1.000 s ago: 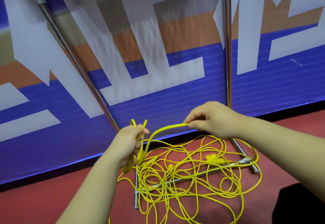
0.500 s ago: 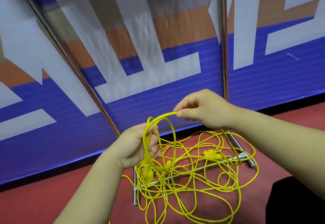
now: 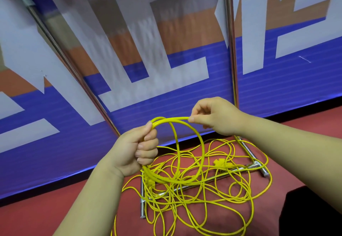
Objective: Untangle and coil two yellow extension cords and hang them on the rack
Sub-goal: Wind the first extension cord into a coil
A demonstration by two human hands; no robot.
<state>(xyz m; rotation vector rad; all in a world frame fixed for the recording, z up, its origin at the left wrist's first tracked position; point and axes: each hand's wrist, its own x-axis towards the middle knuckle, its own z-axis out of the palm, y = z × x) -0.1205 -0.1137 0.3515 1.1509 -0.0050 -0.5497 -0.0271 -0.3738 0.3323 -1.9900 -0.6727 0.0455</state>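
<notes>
A tangle of yellow extension cord (image 3: 201, 197) lies on the red floor over the rack's base bars. My left hand (image 3: 137, 149) grips a small coil of the cord (image 3: 185, 161), a couple of loops hanging below the fist with a yellow plug (image 3: 150, 181) at the bottom. My right hand (image 3: 214, 118) pinches the cord at the top of the newest loop, just right of the left hand. Another yellow plug (image 3: 221, 163) lies in the pile. The chrome rack's uprights (image 3: 231, 50) rise behind the hands.
The rack's chrome base bars (image 3: 259, 166) lie on the floor under the cord, one foot (image 3: 142, 206) near the middle. A blue, white and orange banner wall (image 3: 166, 69) stands close behind. A dark object (image 3: 312, 215) sits at the lower right.
My right hand has brought the cord across to the left hand, forming a further loop in the coil. Both hands have risen slightly.
</notes>
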